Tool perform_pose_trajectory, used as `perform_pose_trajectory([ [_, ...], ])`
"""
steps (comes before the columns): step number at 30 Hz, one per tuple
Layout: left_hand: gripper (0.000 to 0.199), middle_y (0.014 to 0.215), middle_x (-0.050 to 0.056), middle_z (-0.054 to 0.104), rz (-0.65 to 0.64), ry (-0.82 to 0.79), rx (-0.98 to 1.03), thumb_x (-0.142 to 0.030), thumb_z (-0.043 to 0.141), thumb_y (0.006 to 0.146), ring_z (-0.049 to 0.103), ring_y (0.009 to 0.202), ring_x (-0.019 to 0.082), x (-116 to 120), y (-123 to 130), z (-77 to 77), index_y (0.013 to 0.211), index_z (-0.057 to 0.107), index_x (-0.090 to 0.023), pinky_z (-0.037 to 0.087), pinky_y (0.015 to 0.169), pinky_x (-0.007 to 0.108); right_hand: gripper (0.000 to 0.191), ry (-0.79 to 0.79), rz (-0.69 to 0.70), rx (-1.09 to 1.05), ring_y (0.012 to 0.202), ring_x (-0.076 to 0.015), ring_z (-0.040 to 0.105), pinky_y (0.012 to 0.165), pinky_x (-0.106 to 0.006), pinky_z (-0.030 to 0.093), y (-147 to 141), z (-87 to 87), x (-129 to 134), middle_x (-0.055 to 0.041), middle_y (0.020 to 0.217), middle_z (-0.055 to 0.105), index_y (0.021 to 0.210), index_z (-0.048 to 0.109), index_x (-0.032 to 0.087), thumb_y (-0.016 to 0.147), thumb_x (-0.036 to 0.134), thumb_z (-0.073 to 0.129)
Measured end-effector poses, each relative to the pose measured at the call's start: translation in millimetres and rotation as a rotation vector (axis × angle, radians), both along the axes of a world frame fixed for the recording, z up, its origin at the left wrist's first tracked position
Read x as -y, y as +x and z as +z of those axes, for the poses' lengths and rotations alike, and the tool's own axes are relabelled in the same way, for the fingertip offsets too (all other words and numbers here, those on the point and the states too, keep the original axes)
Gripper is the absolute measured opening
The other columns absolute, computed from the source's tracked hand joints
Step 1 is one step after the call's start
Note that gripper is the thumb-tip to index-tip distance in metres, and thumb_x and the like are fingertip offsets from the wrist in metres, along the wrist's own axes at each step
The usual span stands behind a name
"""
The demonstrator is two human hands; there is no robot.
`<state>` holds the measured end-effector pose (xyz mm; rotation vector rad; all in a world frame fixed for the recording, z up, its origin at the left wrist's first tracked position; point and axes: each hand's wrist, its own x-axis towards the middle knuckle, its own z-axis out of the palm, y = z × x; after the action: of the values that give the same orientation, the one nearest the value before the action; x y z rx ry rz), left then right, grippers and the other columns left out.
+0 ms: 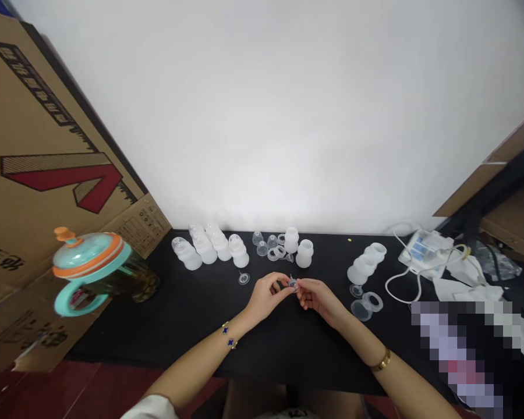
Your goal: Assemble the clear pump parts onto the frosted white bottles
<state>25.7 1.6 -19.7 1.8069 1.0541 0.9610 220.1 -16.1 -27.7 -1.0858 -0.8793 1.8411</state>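
Observation:
My left hand [266, 297] and my right hand [321, 299] meet over the middle of the black table. Both pinch a small clear silicone teat [293, 284] between their fingertips, its thin tip pointing up. A similar clear piece [243, 279] lies on the table to the left of my hands. Just beyond my hands stand two white wavy bottles [304, 254] with open tops. Clear domed caps [262, 248] and translucent rings [279, 252] lie beside them. Farther left, several white bottles with clear caps [205, 244] stand in a group.
To the right are white bottles [361, 269], a translucent disc [361, 310] and a ring [373, 301]. White cables [413, 272] and papers [467, 291] lie beyond. A large jug [91, 267] and cardboard boxes [48, 145] stand left. A white wall [288, 116] backs the table [187, 326].

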Motion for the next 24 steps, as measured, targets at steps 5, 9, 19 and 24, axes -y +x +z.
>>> perform_pose_trajectory([
  [5, 0.021, 0.088, 0.001, 0.066, 0.003, 0.065, -0.078, -0.037, 0.069, 0.086, 0.056, 0.061, 0.01, 0.8, -1.0, 0.2, 0.097, 0.069, -0.019, 0.047, 0.059, 0.023, 0.038, 0.095, 0.018, 0.154, 0.052, -0.0095, 0.058, 0.047, -0.019, 0.043, -0.7, -3.1, -1.1, 0.0002, 0.068, 0.064, 0.08, 0.064, 0.016, 0.083, 0.054, 0.066],
  [9, 0.016, 0.089, 0.001, 0.066, 0.028, 0.192, -0.254, -0.034, 0.067, 0.088, 0.058, 0.069, 0.013, 2.6, -3.0, 3.2, 0.098, 0.069, -0.022, 0.048, 0.066, 0.025, 0.04, 0.281, 0.013, 0.451, 0.046, -0.0107, 0.052, 0.04, -0.021, 0.037, -0.7, -7.1, -3.1, 0.002, 0.062, 0.06, 0.087, 0.064, 0.017, 0.084, 0.057, 0.058],
  [19, 0.01, 0.098, 0.001, 0.072, 0.119, 0.272, -0.43, -0.029, 0.066, 0.091, 0.06, 0.096, 0.021, -7.6, -9.3, 0.8, 0.099, 0.07, -0.024, 0.048, 0.087, 0.034, 0.017, 0.626, 0.031, 1.198, 0.068, -0.0178, 0.065, 0.061, -0.026, 0.044, 4.8, 9.5, 3.4, 0.0007, 0.074, 0.07, 0.102, 0.066, 0.024, 0.093, 0.031, 0.053],
  [24, 0.01, 0.099, 0.002, 0.071, 0.115, 0.273, -0.505, -0.029, 0.068, 0.089, 0.06, 0.097, 0.023, -10.1, -10.6, -3.2, 0.097, 0.072, -0.023, 0.047, 0.088, 0.036, 0.014, 0.612, 0.066, 1.76, 0.087, -0.022, 0.07, 0.059, -0.025, 0.041, 19.2, 36.2, 9.7, -0.005, 0.094, 0.073, 0.096, 0.067, 0.021, 0.096, 0.024, 0.054],
])
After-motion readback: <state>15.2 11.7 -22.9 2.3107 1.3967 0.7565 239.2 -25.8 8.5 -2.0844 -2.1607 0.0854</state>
